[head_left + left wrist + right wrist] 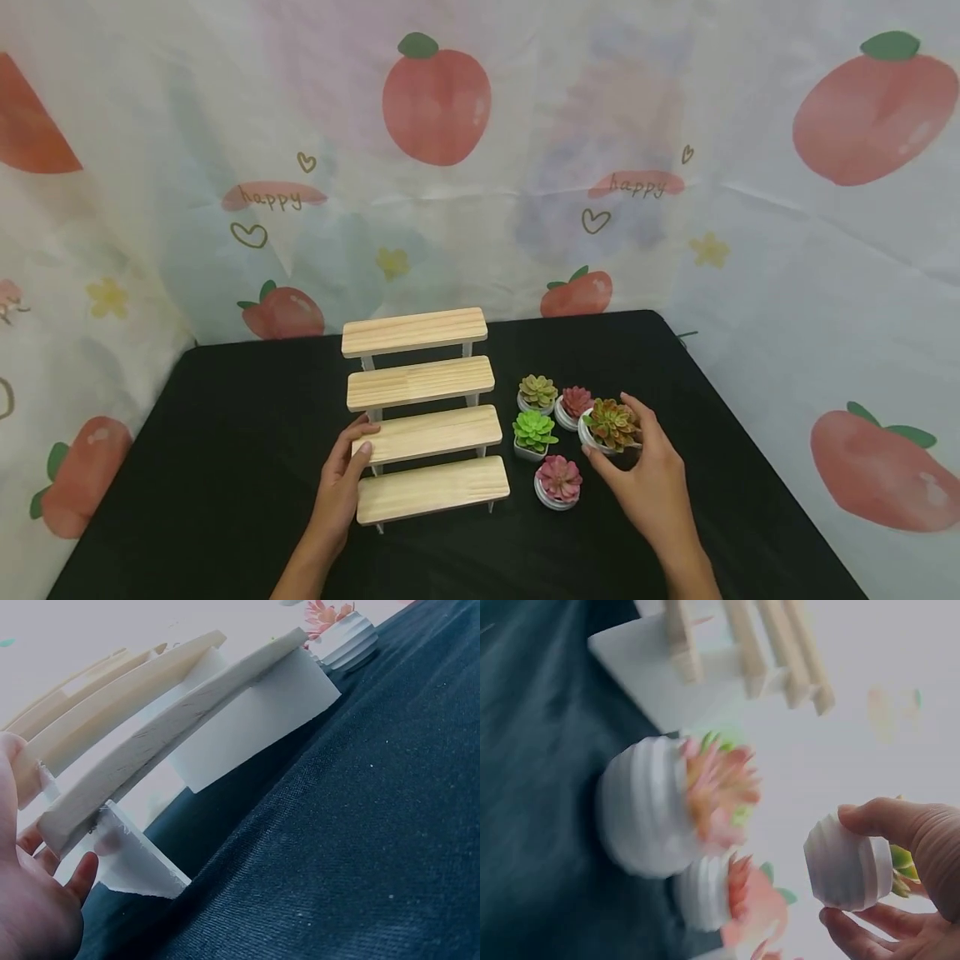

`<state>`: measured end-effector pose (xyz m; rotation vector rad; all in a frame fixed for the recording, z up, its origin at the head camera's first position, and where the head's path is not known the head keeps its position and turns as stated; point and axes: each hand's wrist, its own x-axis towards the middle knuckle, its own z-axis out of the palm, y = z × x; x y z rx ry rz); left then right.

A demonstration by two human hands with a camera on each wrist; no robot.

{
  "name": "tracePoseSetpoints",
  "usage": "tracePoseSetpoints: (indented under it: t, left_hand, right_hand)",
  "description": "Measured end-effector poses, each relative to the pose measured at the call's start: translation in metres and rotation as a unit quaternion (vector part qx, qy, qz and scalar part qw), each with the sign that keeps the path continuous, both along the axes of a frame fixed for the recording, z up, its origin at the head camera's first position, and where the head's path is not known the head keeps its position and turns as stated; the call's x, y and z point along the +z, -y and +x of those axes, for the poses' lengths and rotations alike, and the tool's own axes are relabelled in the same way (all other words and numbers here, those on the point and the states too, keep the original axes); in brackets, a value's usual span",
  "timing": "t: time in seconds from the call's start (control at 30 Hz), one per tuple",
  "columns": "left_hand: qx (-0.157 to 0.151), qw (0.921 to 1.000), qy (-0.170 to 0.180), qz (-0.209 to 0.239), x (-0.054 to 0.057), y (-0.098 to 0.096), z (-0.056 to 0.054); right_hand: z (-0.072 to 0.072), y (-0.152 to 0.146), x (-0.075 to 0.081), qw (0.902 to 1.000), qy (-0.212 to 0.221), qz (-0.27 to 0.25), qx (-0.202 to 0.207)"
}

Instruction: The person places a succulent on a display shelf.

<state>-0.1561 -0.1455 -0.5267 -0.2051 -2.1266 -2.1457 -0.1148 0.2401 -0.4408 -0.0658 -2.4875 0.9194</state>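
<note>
My right hand (654,479) grips a white ribbed pot with a green-and-orange artificial succulent (613,425). In the right wrist view, thumb and fingers lie on opposite sides of this pot (847,862), which is off the table. My left hand (339,483) holds the left end of a four-tier wooden stand (427,435), thumb on the second tier from the front. In the left wrist view, white supports (255,720) show under its boards. Between stand and right hand are a bright green succulent (534,432), a yellow-green one (537,392), a dark red one (576,405) and a pink one (559,481).
A black cloth (247,450) covers the table. Behind and at both sides hangs a pale curtain (480,225) printed with peaches, hearts and flowers. The pots stand close together just right of the stand.
</note>
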Motion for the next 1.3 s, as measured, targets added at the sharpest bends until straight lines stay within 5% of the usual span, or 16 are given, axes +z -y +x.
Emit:
tracePoseSetpoints:
  t: [0.37,0.63,1.3]
  left_hand:
    - [0.000,0.9999,-0.009,-0.007,0.000,0.004,0.000]
    - [-0.006,0.9997,-0.021,-0.010,-0.001,0.005,0.000]
    - [-0.003,0.9998,-0.014,-0.011,0.002,0.002,-0.001]
  right_hand:
    - [-0.013,0.034,0.031,0.9960,-0.011,-0.086,0.022]
    - [-0.019,0.049,0.040,0.9928,-0.036,-0.112,0.023]
    - [-0.040,0.100,0.052,0.9674,-0.076,-0.217,0.107]
